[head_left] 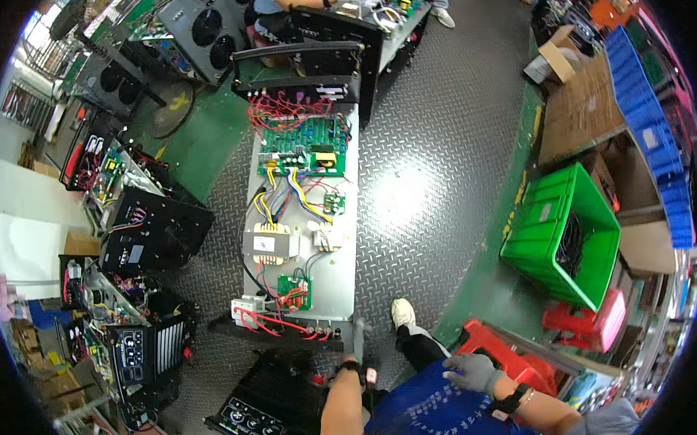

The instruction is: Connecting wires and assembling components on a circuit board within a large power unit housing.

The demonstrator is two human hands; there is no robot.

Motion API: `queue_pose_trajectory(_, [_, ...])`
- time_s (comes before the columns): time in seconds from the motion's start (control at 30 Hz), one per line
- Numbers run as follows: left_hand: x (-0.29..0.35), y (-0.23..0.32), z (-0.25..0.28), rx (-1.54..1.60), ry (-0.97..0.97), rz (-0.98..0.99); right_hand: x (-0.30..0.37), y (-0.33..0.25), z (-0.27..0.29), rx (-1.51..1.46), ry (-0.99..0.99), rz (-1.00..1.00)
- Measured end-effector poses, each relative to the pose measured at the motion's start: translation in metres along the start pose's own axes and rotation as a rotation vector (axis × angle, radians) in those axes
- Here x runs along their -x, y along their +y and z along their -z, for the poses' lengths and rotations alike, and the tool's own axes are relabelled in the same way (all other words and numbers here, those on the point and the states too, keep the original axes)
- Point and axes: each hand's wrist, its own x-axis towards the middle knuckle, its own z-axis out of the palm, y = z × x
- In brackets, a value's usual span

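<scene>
Gloved in grey, the left hand [359, 338] is sitting at the near right corner of the long open chassis [349, 276], right beside its black end panel [280, 335]; we're seeing it narrow and edge-on, so I'm not able to tell how far its fingers are opening or whether they're gripping anything. Over on the other side, the right hand [473, 373] is resting on the blue cloth [435, 412] across the lap, fingers loosely bent and partly spread — it's holding nothing that we're seeing. And the chassis itself is taking centre stage, stretching lengthwise away from the person over the patterned metal floor [430, 128]. Nearest us, red leads [291, 326] are looping along the end panel, with a small green board [295, 292] lying just behind; beyond that a transformer [276, 244] is sitting on the left of the plate, and farther up, yellow and blue wires [299, 192] are running towards a large green circuit board [306, 138]. Thin red wires [285, 109] are tangling at the far end. A black unit with a knobbed panel [252, 416] is lying near the left forearm, while to the right a green crate [537, 221] is tilting — black cable [570, 247] is coiling inside it.
</scene>
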Motion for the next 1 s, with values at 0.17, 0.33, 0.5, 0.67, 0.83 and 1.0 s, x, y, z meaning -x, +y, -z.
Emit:
queue_pose_trajectory(0.17, [0.153, 0.133, -0.062, 0.967, -0.011, 0.396, -0.026, -0.011, 0.028, -0.004, -0.096, -0.04])
queue_pose_trajectory(0.33, [0.21, 0.203, -0.005, 1.758, -0.244, 0.194, -0.025, -0.056, 0.02, 0.151, 0.001, 0.209])
queue_pose_trajectory(0.5, [0.241, 0.238, -0.011, 1.899, -0.193, 0.083, -0.039, -0.095, 0.009, -0.264, 0.021, 0.545])
queue_pose_trajectory(0.67, [0.265, 0.238, -0.019, 1.637, -0.476, -0.096, -0.015, -0.115, 0.041, -0.529, -0.514, 0.109])
queue_pose_trajectory(0.83, [0.346, 0.284, -0.068, 0.255, -0.255, -0.066, -0.005, -0.161, 0.114, -1.574, -0.601, -0.189])
queue_pose_trajectory(1.0, [0.342, 0.271, -0.039, 0.064, -0.075, -0.223, -0.021, -0.189, 0.11, -1.983, -0.68, -0.48])
